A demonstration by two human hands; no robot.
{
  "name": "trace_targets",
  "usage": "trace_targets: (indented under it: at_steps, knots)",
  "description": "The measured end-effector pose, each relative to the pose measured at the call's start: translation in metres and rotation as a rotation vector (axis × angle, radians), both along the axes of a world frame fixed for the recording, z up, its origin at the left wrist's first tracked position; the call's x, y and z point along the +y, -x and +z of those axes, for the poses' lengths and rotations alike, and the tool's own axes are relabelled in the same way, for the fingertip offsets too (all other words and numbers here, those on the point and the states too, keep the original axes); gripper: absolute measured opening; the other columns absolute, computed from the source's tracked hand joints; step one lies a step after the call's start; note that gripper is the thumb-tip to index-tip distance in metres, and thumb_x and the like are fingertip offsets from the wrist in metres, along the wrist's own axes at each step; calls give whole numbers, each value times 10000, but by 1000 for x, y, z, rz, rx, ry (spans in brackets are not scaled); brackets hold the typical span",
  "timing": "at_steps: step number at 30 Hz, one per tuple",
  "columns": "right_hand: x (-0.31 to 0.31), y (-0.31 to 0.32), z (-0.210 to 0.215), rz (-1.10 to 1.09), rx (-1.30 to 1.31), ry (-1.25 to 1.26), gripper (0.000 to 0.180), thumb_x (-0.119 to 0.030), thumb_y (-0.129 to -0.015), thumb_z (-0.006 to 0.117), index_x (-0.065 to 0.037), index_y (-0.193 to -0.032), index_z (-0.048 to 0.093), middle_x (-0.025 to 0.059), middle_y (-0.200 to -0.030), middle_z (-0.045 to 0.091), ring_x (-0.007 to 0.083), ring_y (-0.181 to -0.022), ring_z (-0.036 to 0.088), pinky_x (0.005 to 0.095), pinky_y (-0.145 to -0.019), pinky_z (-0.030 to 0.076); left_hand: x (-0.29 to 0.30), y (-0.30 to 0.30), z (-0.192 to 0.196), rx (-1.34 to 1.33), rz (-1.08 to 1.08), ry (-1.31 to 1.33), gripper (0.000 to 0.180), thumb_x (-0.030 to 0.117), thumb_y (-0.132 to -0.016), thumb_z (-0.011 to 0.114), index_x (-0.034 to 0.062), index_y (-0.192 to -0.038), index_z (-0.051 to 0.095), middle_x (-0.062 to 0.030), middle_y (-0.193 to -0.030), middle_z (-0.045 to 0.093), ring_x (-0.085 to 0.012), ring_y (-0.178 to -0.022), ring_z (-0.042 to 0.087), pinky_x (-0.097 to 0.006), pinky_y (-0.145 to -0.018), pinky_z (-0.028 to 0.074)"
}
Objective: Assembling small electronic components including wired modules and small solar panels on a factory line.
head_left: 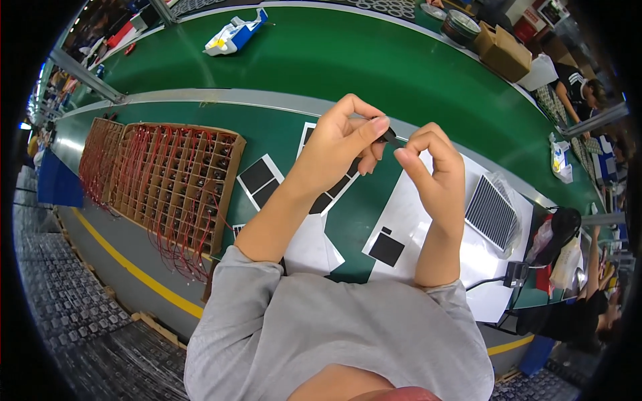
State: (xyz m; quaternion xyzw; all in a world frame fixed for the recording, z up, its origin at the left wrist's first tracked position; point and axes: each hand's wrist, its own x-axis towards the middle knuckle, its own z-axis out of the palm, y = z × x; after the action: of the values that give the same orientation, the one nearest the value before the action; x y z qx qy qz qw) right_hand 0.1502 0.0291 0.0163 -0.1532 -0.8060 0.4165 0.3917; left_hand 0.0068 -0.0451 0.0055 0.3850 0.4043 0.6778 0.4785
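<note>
- We hold a small black piece (390, 136) up above the green counter (374, 60), pinched between the thumb and forefinger of our left hand (338, 144).
- Our right hand (433, 164) sits just beside it, forefinger and thumb curled in close to the far end of the piece; we cannot tell whether those fingertips actually grip it.
- We judge the step in hand to be fine fingertip work on this piece, perhaps peeling or separating a layer; the next move likely calls for a steady pinch from both hands and a small, careful pull.
- Below our hands lie white backing sheets (408, 220) carrying black square pads (386, 248), with more black pads on a sheet (259, 182) to our left.
- A cardboard grid tray (180, 180) full of small parts with red wires stands at our far left, well apart.
- A ribbed grey block in a clear bag (491, 210) rests to our right.
- A blue-and-white tool (234, 35) and a cardboard box (503, 52) lie across the counter; other people work at the right edge.
- Nothing stands between our hands and the sheets.
</note>
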Motion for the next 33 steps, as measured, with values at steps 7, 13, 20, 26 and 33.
trace_targets:
  at_steps: [7, 13, 20, 26, 33]
  knots:
    - [7, 0, -3, 12, -1, 48, 150, -73, -728, 618, -2, -672, 499, 40, -659, 454, 137, -630, 430, 234, -585, 344, 1, 0, -4, -153, -117, -36, 196, 198, -850, 515, 20, -876, 436, -85, -599, 515, -96, -421, 449, -209, -405, 357]
    - [7, 2, -7, 39, 23, 57, 137, -78, -734, 616, -4, -685, 512, 42, -681, 465, 141, -643, 444, 232, -600, 352, -2, 2, -1, -244, -226, -26, 199, 207, -864, 489, 16, -893, 443, -94, -630, 523, -108, -437, 468, -226, -432, 389]
    - [4, 6, -7, -35, -17, -31, 123, -67, -714, 627, -5, -695, 523, 58, -694, 481, 166, -659, 470, 250, -605, 373, -1, -1, -1, -53, -101, 12, 186, 135, -857, 480, -27, -940, 438, -94, -653, 534, -123, -493, 516, -224, -464, 407]
    - [2, 5, -6, -63, -63, -46, 147, -99, -689, 650, -16, -697, 528, 52, -692, 487, 185, -672, 474, 274, -617, 375, -4, -3, 4, 64, -61, 23, 204, 95, -826, 521, -43, -949, 435, -89, -675, 536, -109, -509, 512, -203, -447, 393]
    - [4, 5, -7, -144, -101, -185, 168, -145, -688, 659, -30, -684, 536, 42, -684, 494, 190, -675, 473, 285, -637, 367, -10, -5, 8, 100, 8, 19, 231, 128, -824, 538, -41, -965, 465, -75, -716, 559, -88, -497, 503, -184, -428, 379]
